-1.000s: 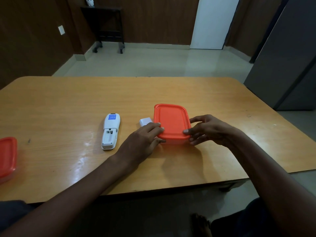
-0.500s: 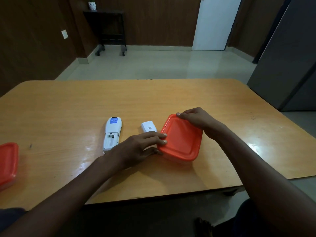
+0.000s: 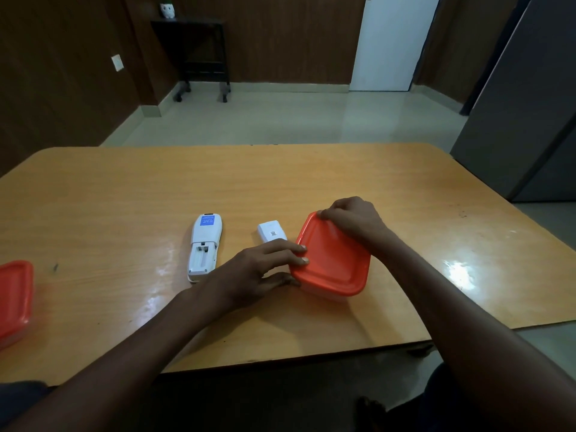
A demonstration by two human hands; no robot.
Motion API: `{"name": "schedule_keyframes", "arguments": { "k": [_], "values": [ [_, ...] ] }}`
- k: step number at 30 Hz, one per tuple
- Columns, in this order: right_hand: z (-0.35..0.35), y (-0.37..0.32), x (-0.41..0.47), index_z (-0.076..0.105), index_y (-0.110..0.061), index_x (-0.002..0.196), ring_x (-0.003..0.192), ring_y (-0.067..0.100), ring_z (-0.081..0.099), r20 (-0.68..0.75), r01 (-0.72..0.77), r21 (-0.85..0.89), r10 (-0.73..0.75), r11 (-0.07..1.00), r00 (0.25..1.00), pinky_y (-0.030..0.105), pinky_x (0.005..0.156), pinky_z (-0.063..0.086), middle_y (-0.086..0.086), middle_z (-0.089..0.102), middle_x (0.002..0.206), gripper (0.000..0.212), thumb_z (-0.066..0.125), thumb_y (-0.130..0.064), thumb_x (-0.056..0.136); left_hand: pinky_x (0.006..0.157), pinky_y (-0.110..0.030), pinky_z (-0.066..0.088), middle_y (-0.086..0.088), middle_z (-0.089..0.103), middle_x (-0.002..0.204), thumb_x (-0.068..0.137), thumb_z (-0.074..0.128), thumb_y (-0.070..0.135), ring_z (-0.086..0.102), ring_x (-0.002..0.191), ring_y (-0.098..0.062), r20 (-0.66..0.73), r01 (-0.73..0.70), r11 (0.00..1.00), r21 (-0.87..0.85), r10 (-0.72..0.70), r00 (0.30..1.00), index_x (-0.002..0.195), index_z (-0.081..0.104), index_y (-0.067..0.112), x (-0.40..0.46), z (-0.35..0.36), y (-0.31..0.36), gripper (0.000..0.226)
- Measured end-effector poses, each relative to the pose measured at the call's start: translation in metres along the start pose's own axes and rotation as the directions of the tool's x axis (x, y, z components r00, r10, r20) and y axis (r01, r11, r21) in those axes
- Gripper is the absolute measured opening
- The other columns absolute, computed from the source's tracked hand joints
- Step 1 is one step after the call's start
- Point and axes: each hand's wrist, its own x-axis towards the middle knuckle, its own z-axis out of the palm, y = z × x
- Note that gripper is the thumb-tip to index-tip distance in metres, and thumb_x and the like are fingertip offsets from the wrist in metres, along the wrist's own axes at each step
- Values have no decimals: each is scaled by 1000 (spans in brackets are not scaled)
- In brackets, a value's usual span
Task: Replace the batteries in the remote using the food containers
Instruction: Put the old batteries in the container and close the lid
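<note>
both hands pinch the orange plastic lid [image 3: 333,260] of a shallow rectangular food container that sits on the glossy wooden table [image 3: 280,182], right of centre. the right hand [image 3: 352,218] curls its fingers over the lid's far corner; the left hand [image 3: 258,269] presses fingertips on the near-left rim with the thumb underneath at the edge. the lid looks thin, light and a bit flexible, so peeling up from a corner should pop the seal while the other hand pins the tub down; the smooth table may let it slide. left of it lie a small white battery cover [image 3: 271,232] and a white remote control [image 3: 204,246], back up, its battery bay open. a second orange-lidded container [image 3: 14,300] sits at the table's left edge.
</note>
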Motion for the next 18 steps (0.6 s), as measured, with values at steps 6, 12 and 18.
{"name": "schedule_keyframes", "arguments": {
  "k": [6, 12, 18],
  "values": [
    [29, -2, -26, 25, -36, 155, 143, 37, 32, 85, 229, -472, -214, 852, 973, 65, 109, 23, 11, 36, 157, 70, 25, -73, 95, 104, -28, 48, -8, 61, 133, 91, 63, 28, 57, 126, -14, -21, 15, 1000, 21, -15, 1000, 121, 67, 12, 1, 7, -2, 34],
    [34, 2, -26, 13, -34, 158, 149, 37, 23, 88, 248, -513, -238, 822, 967, 70, 113, 15, 9, 22, 165, 76, 14, -75, 94, 105, -28, 48, -7, 61, 136, 92, 61, 32, 56, 128, -15, -45, 58, 998, 26, -56, 997, 123, 66, 15, -2, 10, 0, 36],
    [32, 4, -26, 14, -30, 160, 154, 32, 16, 106, 271, -451, -251, 850, 962, 67, 119, 0, 8, 17, 168, 72, 17, -68, 99, 106, -34, 49, -2, 59, 140, 89, 64, 40, 57, 129, -13, -28, 112, 993, 34, -111, 993, 127, 66, 18, -3, 7, 10, 43]
  ]
}}
